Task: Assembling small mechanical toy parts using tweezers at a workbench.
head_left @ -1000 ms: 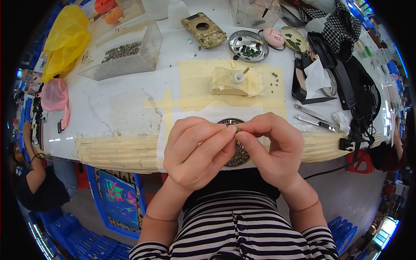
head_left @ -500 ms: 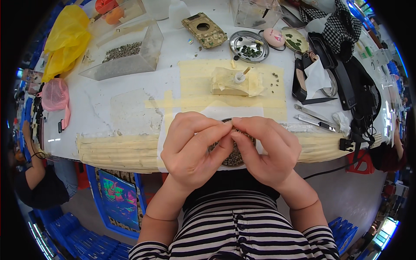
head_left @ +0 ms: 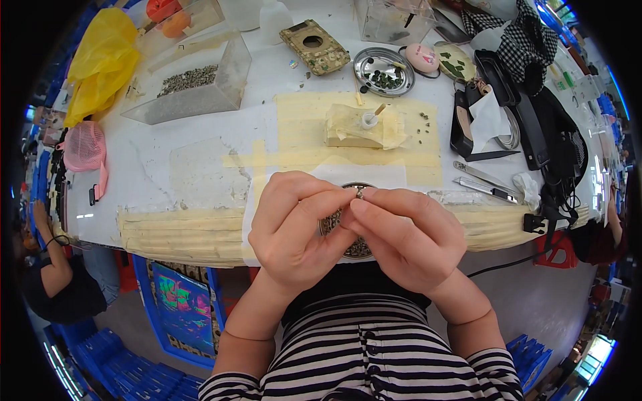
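Both hands meet over a round dish (head_left: 358, 248) filled with many tiny grey-brown metallic pieces, close to the table's front edge. My left hand (head_left: 294, 227) is closed in a pinch, thumb and index fingertips pointing inward. Opposite it, my right hand (head_left: 418, 230) pinches too, its thumb overlapping the left fingertips. A tiny metallic piece (head_left: 360, 192) shows between the fingertips; its exact kind is too small to tell. White paper (head_left: 384, 175) lies under the dish. Farther back stands a block wrapped in yellow tape (head_left: 354, 134), carrying a small white cup (head_left: 369, 120) with a thin stick in it.
A clear bin (head_left: 231, 97) with small metal parts stands at left, near a pink strainer (head_left: 85, 147). Behind the block are a camouflage-patterned box (head_left: 328, 59) and a metal plate (head_left: 404, 85) holding dark green bits. Tweezers (head_left: 485, 175) and a utility knife (head_left: 491, 190) lie right.
My right thumb has shifted up and left over the left fingertips, and the right fingers have turned slightly. The tiny piece now shows between the fingertips. My left hand has barely moved.
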### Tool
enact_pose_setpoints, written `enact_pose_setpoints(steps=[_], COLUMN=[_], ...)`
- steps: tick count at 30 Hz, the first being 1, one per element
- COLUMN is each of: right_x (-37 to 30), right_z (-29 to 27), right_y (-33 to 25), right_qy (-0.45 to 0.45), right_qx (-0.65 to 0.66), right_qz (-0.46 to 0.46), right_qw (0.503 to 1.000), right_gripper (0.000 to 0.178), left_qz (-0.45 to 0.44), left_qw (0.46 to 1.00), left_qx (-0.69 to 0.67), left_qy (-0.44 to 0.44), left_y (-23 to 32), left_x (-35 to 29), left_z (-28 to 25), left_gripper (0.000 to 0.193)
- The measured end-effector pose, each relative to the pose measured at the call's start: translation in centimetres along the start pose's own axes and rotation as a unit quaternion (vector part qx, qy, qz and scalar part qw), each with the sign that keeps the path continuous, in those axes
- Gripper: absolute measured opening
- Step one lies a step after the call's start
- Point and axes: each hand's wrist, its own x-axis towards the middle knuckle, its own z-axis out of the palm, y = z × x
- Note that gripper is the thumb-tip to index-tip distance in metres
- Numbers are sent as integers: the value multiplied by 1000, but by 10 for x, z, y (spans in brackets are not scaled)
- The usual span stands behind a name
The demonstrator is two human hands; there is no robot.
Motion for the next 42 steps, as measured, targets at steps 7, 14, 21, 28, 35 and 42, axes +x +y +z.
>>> enact_pose_setpoints(steps=[7, 14, 21, 28, 35, 42], right_x=[-3, 1, 5, 6, 7, -1], right_z=[2, -5, 0, -7, -10, -7], right_y=[-1, 5, 3, 5, 6, 8], right_qy=[0, -41, -19, -56, -67, -58], right_qx=[85, 204, 40, 129, 158, 269], right_qz=[153, 257, 82, 210, 236, 352], right_qw=[985, 944, 996, 968, 957, 895], right_gripper=[24, 14, 15, 11, 8, 6], left_qz=[1, 34, -4, 20, 42, 26], left_qw=[1000, 998, 999, 999, 998, 999], left_qx=[10, 48, 30, 45, 52, -2], left_qy=[9, -6, -31, -12, -22, -19], left_y=[-1, 2, 1, 2, 3, 2], left_x=[-1, 0, 2, 0, 0, 1], left_z=[4, 5, 5, 6, 5, 3], left_gripper=[27, 25, 27, 28, 28, 30])
